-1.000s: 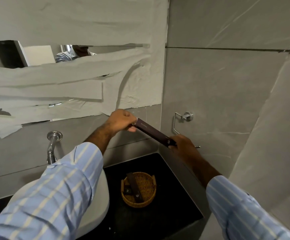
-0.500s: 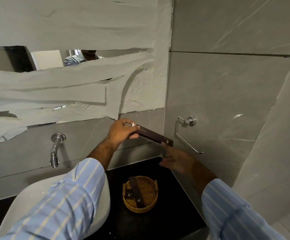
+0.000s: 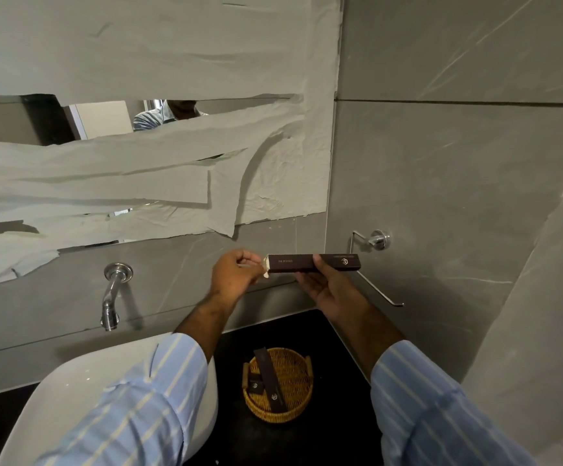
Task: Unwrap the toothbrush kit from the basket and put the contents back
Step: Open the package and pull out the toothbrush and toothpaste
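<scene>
risking a drop: the toothbrush kit box (image 3: pixel 313 263), a slim dark card carton, is being held level above the black counter (image 3: pixel 266 445), well over the woven basket (image 3: pixel 302 398). right hand (image 3: pixel 327 290) is cradling its middle, fingers loosely curled around it; left hand (image 3: pixel 233 275) is pinching something thin at the opened pale end flap. contents, looking light and smooth, are liable to be sliding out toward the glossy basin (image 3: pixel 71 398).

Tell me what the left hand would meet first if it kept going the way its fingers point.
Likely the opened flap end of the dark toothbrush box, right beside the left hand; the right hand holds that box.
</scene>
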